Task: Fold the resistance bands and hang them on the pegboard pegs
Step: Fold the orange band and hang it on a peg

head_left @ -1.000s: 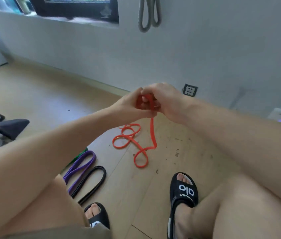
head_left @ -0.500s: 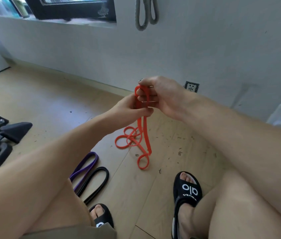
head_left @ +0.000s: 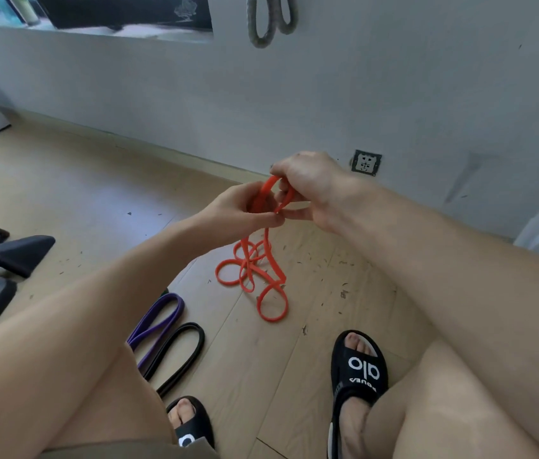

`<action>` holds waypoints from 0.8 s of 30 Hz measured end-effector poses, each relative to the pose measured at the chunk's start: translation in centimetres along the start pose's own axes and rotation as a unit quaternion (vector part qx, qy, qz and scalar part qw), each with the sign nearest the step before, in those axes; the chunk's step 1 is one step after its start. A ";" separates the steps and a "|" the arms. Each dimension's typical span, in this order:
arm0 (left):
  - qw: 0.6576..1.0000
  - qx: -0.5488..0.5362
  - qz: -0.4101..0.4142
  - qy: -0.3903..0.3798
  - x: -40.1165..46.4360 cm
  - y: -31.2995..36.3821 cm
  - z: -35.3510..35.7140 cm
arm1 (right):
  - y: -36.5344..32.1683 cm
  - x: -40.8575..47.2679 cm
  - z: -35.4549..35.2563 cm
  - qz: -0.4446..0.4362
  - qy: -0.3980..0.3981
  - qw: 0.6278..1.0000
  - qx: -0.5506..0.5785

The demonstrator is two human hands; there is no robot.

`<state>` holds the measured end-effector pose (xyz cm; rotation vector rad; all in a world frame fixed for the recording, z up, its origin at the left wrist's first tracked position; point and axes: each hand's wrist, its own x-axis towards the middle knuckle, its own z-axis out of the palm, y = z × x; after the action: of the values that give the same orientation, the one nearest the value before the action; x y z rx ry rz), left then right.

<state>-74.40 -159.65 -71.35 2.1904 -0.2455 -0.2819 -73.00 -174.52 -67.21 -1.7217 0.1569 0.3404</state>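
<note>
From the head view, both hands meet a little above the middle of the frame, each with its fingers curled round the top of the orange resistance band. The left hand pinches the gathered strands from the left side, thumb and fingertips closed on them; the right hand has its fingers hooked through a loop at the top of the band (a short arc of orange shows just above the knuckles). Below the hands the band hangs down and its lower part lies in loose, overlapping coils on the wooden floor, just below centre.

At lower left of centre, a purple band and a black band lie side by side on the floor, touching along part of their length. At the top edge, right of centre, a grey band hangs against the wall in two loops. A wall socket sits just right of the right hand. Black sandals show at the bottom, and dark equipment lies at the left edge.
</note>
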 end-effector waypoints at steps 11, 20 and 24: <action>0.996 -0.070 -0.021 -0.044 1.2 -0.7 -1.0 | 0.0 0.5 0.6 -0.080 0.036 0.996 -0.011; 0.993 -0.095 -0.014 -0.073 0.6 -0.2 -1.0 | -0.8 -0.4 1.5 -0.062 -0.015 0.996 0.061; 0.992 -0.104 0.011 -0.071 -0.1 -0.3 -1.2 | -1.2 -0.4 1.9 -0.023 -0.067 0.991 0.113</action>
<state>-74.14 -158.56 -70.88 1.9636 -0.3058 -0.4329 -73.33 -172.47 -66.23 -1.4720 0.0551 0.3883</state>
